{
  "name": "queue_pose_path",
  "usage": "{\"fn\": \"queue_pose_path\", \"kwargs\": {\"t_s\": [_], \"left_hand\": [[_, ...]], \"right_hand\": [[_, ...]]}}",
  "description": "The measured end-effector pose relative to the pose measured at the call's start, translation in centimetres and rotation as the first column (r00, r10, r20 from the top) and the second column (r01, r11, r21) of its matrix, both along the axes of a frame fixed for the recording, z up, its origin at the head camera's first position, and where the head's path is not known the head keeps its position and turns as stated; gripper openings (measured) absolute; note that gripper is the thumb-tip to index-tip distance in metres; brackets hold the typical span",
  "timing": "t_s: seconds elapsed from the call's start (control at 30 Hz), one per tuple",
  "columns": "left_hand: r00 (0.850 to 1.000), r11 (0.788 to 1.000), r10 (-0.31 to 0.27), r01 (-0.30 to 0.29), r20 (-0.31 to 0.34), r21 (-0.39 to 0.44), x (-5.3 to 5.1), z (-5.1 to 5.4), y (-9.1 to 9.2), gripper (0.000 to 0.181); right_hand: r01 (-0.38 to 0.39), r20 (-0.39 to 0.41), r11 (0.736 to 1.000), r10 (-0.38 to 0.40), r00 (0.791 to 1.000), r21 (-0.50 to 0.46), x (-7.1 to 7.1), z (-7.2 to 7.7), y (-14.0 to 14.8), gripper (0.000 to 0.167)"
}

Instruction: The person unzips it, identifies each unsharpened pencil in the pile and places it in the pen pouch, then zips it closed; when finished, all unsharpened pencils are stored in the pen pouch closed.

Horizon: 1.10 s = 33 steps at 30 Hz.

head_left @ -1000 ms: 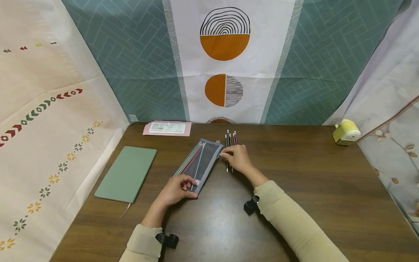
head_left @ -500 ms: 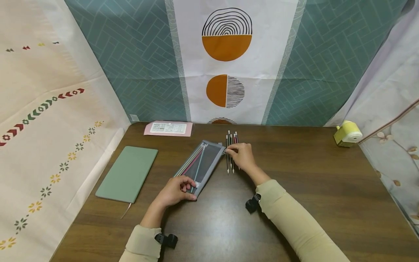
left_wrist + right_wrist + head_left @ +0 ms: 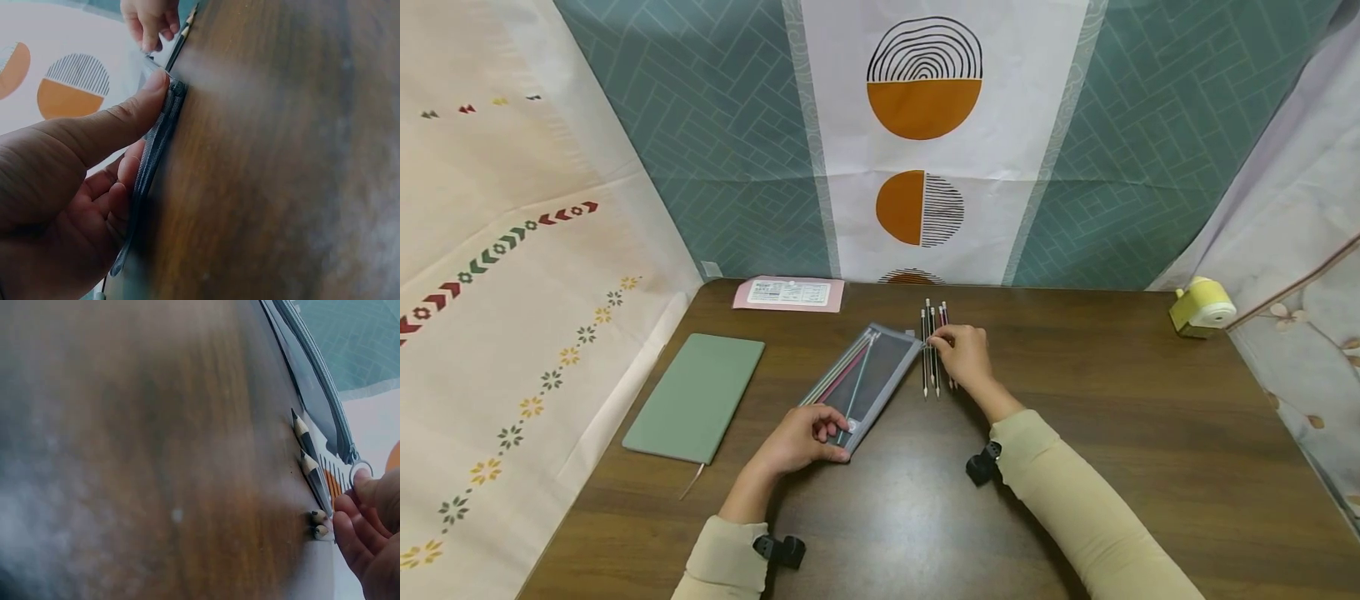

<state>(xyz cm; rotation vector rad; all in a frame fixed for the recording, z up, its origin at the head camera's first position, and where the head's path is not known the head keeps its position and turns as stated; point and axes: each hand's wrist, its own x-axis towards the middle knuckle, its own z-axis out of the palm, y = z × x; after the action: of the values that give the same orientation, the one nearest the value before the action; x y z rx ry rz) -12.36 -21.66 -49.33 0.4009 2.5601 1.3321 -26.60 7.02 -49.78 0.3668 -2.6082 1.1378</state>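
A grey see-through zip pencil case (image 3: 891, 367) lies slanted on the table, with several thin coloured sticks inside it. My left hand (image 3: 805, 437) grips its near end, thumb on the zip edge in the left wrist view. At the far right corner, my right hand (image 3: 966, 354) pinches the ring pull (image 3: 353, 469) of the zip between thumb and finger. The zip (image 3: 319, 365) runs from that ring along the case's edge. Several dark pencils (image 3: 925, 358) lie side by side under and beside my right fingers, sharpened tips toward me; the hand partly covers them.
On the left lies a green notebook (image 3: 696, 396) with a ribbon marker. A pink packet with a white label (image 3: 787, 292) rests at the table's back edge. A yellow pencil sharpener (image 3: 1201, 308) stands at the back right, by the curtain.
My right hand has moved a little right and away from me with the zip pull, drawing the case's far corner toward the pencils. My left hand keeps its hold on the near end.
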Motion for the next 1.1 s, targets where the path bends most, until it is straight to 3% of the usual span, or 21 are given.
{"fn": "queue_pose_path", "kwargs": {"t_s": [0.37, 0.57, 0.73, 0.9, 1.0, 1.1], "left_hand": [[1.000, 1.000, -0.022, 0.022, -0.021, -0.017, -0.1, 0.0, 0.1, 0.031], [0.998, 0.999, -0.040, 0.038, -0.054, -0.039, 0.1, -0.1, 0.0, 0.033], [0.993, 0.999, -0.012, 0.005, -0.119, -0.054, 0.6, -0.4, 0.3, 0.035], [0.987, 0.998, 0.011, -0.019, -0.159, -0.052, 1.0, -0.4, 0.5, 0.033], [0.980, 0.996, 0.032, -0.047, -0.197, -0.076, 1.0, -0.2, 0.1, 0.031], [0.968, 0.988, 0.083, -0.112, -0.238, -0.108, 1.0, 0.0, -0.4, 0.031]], "right_hand": [[0.041, 0.005, 0.999, -0.041, 0.999, 0.009, 0.0, 0.4, -0.2, 0.006], [-0.024, 0.001, 0.999, 0.024, 1.000, 0.036, 0.0, 0.7, 0.1, 0.006], [-0.111, -0.008, 0.994, 0.111, 0.994, 0.016, 0.1, 0.8, 0.3, 0.005], [-0.245, 0.012, 0.968, 0.246, 0.969, -0.043, 0.4, 0.9, 0.8, 0.005], [-0.340, 0.062, 0.937, 0.345, 0.937, -0.077, 0.8, 1.2, 1.2, 0.007], [-0.398, 0.105, 0.911, 0.409, 0.906, -0.113, 1.2, 1.4, 1.5, 0.007]]}}
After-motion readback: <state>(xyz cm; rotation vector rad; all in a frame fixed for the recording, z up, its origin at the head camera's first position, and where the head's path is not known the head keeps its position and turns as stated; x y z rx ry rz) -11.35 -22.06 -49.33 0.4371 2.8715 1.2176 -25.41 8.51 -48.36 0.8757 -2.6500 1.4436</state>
